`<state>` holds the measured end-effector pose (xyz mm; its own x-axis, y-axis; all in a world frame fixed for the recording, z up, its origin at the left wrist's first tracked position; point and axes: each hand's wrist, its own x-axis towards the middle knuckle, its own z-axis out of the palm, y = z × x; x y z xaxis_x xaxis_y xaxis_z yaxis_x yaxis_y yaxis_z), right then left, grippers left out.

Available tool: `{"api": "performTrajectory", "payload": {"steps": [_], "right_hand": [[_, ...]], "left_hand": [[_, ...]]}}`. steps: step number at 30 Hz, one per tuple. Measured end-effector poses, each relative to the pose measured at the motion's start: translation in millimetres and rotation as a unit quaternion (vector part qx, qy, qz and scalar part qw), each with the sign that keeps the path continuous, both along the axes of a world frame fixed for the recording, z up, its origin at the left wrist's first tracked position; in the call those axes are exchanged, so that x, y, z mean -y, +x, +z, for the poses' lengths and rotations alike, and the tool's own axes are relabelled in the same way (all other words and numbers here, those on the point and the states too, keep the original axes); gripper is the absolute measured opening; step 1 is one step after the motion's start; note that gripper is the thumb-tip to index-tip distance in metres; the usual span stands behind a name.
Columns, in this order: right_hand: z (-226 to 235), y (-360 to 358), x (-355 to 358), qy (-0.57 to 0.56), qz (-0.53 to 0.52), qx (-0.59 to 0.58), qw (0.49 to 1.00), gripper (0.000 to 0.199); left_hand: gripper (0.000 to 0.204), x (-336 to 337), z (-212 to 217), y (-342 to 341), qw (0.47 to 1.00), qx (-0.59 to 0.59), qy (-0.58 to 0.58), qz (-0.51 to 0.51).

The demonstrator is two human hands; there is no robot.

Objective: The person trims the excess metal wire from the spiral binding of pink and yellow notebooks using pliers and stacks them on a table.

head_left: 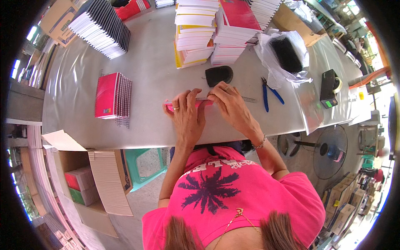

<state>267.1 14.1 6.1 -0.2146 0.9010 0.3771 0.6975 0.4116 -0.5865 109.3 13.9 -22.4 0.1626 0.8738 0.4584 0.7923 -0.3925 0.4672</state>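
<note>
Pink-covered, thin booklet (169,106) lies between the two hands above the near part of the grey, sheet-covered worktop (146,132), its long edge running left to right, roughly across the body. The left hand (187,114) is nearer to most of it, its grip closed around the booklet, fingers over the far side and thumb near the middle. At the booklet's right end the right hand (232,109) bends its fingers close together; whether that grip pinches the booklet or the wire is hidden. Thin, silvery spiral wire (250,100) sticks out to the right beyond the right hand, nearly in line with the booklet's long edge. Farther right, blue-handled cutters (266,95) lie splayed, well apart from both hands, and just beyond the right hand's knuckles sits a black, round-ended pad (218,76).
</note>
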Motion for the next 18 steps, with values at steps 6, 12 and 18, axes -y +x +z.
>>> {"api": "performTrajectory", "payload": {"steps": [6,12,18], "right_hand": [[-3.7,-3.6,-2.2,-0.018,-0.007,-0.016,1.000,0.018],[-4.0,-5.0,-3.7,0.033,-0.015,-0.035,0.999,0.022],[2.4,-5.0,-3.2,-0.006,0.006,-0.073,0.997,0.021]], "left_hand": [[0.053,-2.9,-4.9,-3.6,0.985,0.153,0.048,0.061],[0.047,-3.9,-11.5,-6.3,0.977,0.213,-0.010,0.029],[0.046,-4.4,-11.9,-10.9,0.980,0.196,-0.007,0.023]]}}
